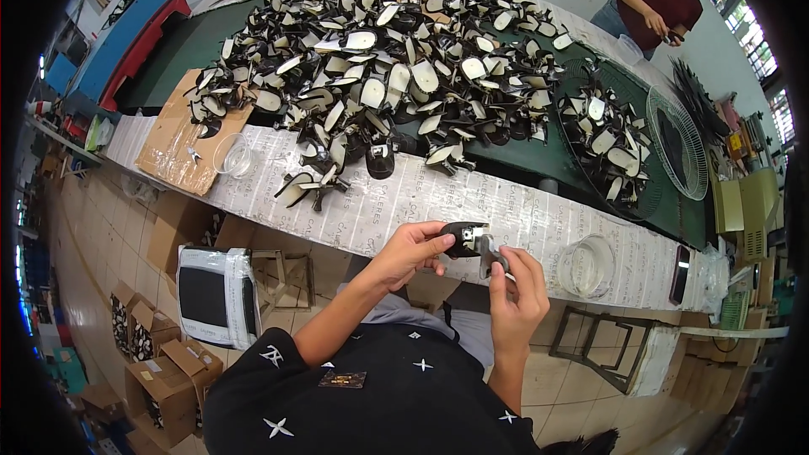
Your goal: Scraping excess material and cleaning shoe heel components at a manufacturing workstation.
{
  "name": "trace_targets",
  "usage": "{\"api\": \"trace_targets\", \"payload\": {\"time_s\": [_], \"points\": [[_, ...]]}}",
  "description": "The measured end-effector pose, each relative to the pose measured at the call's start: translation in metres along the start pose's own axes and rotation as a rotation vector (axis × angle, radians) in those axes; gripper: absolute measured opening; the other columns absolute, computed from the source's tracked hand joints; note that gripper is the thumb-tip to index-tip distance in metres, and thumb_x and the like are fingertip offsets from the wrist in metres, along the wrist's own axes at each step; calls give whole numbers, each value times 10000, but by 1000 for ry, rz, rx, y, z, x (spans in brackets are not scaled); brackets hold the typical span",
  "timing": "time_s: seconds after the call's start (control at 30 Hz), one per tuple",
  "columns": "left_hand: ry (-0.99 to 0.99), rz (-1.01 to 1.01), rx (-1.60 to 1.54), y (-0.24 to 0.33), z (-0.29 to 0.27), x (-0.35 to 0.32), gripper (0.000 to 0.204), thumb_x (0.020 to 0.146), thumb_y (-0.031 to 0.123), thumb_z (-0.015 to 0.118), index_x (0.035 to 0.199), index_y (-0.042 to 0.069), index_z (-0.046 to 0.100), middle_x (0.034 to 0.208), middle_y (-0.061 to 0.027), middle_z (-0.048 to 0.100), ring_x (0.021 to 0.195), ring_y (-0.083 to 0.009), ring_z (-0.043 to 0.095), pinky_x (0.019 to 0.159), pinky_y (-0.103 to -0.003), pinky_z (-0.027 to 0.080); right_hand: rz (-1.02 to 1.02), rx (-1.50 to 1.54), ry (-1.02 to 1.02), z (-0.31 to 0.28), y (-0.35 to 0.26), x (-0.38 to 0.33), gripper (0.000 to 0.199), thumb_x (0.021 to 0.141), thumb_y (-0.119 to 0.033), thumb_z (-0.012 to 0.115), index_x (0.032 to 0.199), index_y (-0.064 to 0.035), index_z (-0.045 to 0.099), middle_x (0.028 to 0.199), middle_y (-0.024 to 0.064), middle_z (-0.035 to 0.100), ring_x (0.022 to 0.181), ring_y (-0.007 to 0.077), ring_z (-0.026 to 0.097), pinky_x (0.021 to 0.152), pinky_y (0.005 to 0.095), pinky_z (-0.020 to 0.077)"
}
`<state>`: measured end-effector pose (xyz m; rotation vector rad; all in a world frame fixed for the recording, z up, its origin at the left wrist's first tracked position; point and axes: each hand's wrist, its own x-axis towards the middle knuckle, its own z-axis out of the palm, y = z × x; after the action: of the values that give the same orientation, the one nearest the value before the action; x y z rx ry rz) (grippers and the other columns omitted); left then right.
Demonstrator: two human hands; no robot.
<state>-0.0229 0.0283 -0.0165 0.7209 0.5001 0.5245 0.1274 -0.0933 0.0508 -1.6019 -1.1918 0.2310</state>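
My left hand (411, 254) pinches a small black shoe part (459, 238) with a pale patch on it, just above the front edge of the table. Against its right side, my right hand (518, 291) has its fingers closed on a small grey, shiny piece (487, 254). Whether that piece is a tool or belongs to the shoe part, I cannot tell. Beyond my hands lies a large heap of similar black shoe parts (375, 91) with cream oval faces. A single part (380, 162) lies at the heap's near edge.
A clear round tub (586, 266) and a phone (679, 275) are to the right. At the left, a cardboard sheet (173, 139) bears a small tool (194, 154) beside another clear tub (236, 157). A fan guard (619, 194) holds more parts. A person (653, 0) stands far right.
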Motion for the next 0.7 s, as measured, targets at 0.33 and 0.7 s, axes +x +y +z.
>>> {"api": "trace_targets", "payload": {"time_s": [0.33, 0.7], "points": [[29, -5, -1, 0, 2, 0, 295, 990, 172, 631, 1202, -33, 643, 1017, -61, 680, 822, -85, 618, 607, -234, 541, 73, 75, -33, 7, 4, -1, 236, 883, 50, 665, 1118, 39, 683, 1131, 147, 621, 919, 211, 679, 712, 293, 639], [28, -28, -31, -4, -3, 4, 327, 1004, 150, 596, 1278, -28, 602, 1073, -76, 693, 853, -94, 647, 616, -233, 546, 24, -155, 107, -14, 13, 0, 229, 887, 47, 661, 1115, 40, 682, 1130, 154, 626, 922, 220, 672, 694, 298, 629]]}}
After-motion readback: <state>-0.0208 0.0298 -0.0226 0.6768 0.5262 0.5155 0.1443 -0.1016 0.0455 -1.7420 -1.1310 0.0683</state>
